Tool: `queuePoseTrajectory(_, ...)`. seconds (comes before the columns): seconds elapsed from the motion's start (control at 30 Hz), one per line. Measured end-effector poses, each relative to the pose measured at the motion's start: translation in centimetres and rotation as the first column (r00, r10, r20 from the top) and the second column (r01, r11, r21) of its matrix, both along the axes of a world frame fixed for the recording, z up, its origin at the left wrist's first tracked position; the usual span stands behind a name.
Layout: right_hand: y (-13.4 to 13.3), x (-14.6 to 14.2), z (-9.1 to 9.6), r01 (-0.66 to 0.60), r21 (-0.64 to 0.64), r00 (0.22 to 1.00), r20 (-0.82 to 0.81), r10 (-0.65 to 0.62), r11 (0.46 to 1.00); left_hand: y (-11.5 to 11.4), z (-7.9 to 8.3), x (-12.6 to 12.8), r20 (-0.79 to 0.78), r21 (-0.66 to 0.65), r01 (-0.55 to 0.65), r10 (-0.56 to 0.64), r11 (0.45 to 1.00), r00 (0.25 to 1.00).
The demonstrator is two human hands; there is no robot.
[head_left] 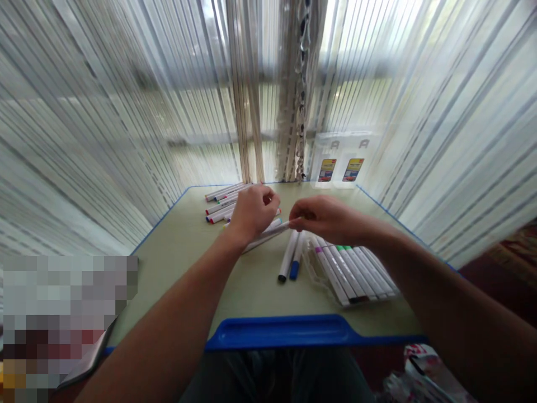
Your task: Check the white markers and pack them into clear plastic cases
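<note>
My right hand (316,215) is closed in a pinch on the end of a white marker (268,236), which slants down to the left behind my left wrist. My left hand (257,208) is curled, thumb and fingers bent together; whether anything is in them is hidden. Around and behind it lie several loose white markers (222,208) with coloured ends. Below my right hand, a black-ended marker (287,258) and a blue-ended marker (297,260) lie side by side. Right of them, a clear plastic case (312,268) holds a row of white markers, partly covered by my right forearm.
All this is on a pale table (180,268) with a blue rim and a blue front tray (281,331). A clear plastic cover (340,159) with two labels stands at the back right. String curtains (201,101) hang around the table. Plastic wrapping (423,372) lies at lower right.
</note>
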State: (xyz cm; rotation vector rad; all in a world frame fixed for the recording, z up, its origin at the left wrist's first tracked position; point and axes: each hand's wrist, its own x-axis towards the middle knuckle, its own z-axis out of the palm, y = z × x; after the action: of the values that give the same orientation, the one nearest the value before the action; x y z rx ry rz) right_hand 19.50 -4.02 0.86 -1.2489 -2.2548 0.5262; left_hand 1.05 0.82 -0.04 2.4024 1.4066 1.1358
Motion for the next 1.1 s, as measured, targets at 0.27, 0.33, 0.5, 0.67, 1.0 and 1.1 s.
queuePoseTrajectory(0.27, 2.5, 3.6, 1.9, 0.164, -0.212, 0.820, -0.514, -0.253, 0.963, 0.3, -0.1, -0.1, 0.382, -0.244, 0.322, -0.214, 0.915, 0.899)
queuePoseTrajectory(0.33, 2.6, 4.0, 1.9, 0.161, -0.235, 0.708, -0.649, -0.278, 0.958, 0.4, -0.1, 0.1, 0.560, -0.263, 0.441, -0.236, 0.858, 0.794)
queuePoseTrajectory(0.5, 1.9, 4.0, 1.1, 0.067, -0.307, 0.463, -0.833, -0.302, 0.950, 0.1, 0.2, 0.2, 0.838, -0.228, 0.645, -0.190, 0.730, 0.512)
queuePoseTrajectory(0.67, 1.5, 4.2, 1.1, 0.031, -0.343, 0.368, -0.869, -0.330, 0.939, 0.0, 0.5, 0.0, 0.924, -0.141, 0.796, -0.210, 0.589, 0.319)
queuePoseTrajectory(1.0, 1.6, 4.3, 0.6, -0.019, -0.390, 0.335, -0.870, -0.362, 0.920, -0.7, 0.2, -0.2, 0.943, -0.121, 0.879, -0.224, 0.461, 0.247)
queuePoseTrajectory(1.1, 1.6, 4.3, 0.5, -0.035, -0.385, 0.338, -0.873, -0.352, 0.922, -0.9, 0.1, -0.2, 0.946, -0.130, 0.890, -0.216, 0.436, 0.243)
